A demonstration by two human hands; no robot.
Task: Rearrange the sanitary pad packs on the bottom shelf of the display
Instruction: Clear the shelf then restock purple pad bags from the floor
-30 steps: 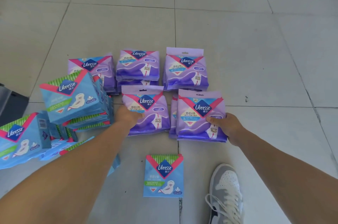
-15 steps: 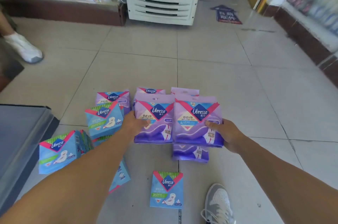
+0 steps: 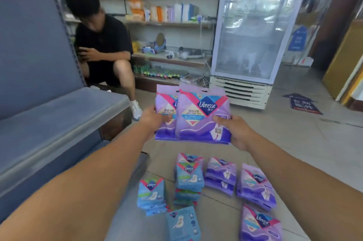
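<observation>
Two purple Libresse pad packs are lifted in front of me, overlapping. My left hand [image 3: 153, 120] grips the left purple pack [image 3: 164, 109] at its lower left edge. My right hand [image 3: 233, 130] grips the right purple pack [image 3: 198, 122] at its right edge, thumb on the front. Below on the tiled floor lie more purple packs [image 3: 255, 185] and blue packs [image 3: 189, 176] in small stacks. The grey bottom shelf [image 3: 59, 114] of the display is at the left.
A person in black [image 3: 102, 44] crouches beyond the shelf end, white shoe [image 3: 136, 110] near it. A glass-door fridge [image 3: 249, 40] stands ahead. Stocked wall shelves [image 3: 169, 24] run behind. A blue floor sticker [image 3: 302, 104] lies at the right.
Both hands have raised the two purple packs off the floor and up to chest height. My view has swung up and left, bringing the shelf and the crouching person in.
</observation>
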